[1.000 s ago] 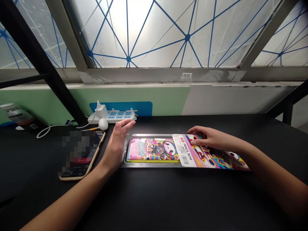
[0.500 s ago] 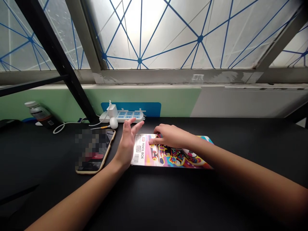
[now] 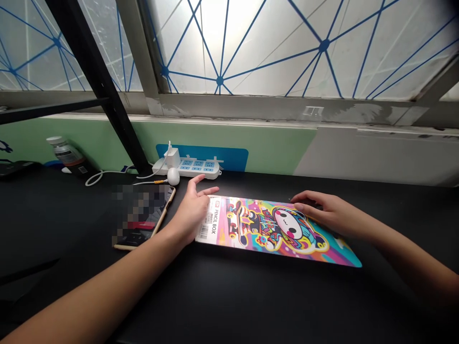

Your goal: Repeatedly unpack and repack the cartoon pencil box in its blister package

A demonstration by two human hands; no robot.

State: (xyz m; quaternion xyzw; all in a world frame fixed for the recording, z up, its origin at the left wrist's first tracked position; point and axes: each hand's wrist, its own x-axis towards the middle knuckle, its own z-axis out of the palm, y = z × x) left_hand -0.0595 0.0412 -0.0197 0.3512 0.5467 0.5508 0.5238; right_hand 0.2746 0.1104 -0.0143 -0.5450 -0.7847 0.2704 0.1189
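A flat, brightly printed pencil box lies on the black desk, with a cartoon figure in a hood and the words PENCIL BOX on its white left strip. My left hand is against the box's left end, its fingers spread upward and apart. At the far long edge, toward the right, is my right hand. Its thumb touches the top near that edge, and the index finger reaches just beyond it with a gap between them. The other right fingers are partly hidden behind the hand.
Left of the box lies a phone, its screen blurred out. A white power strip with a plugged-in charger stands by the wall, near a round white plug. A bottle leans farther left, under a black metal post.
My right hand has moved right along the far edge, uncovering the printed figure. The box now slants, its right end nearer me. My left hand stays at the left end. The view has shifted slightly.
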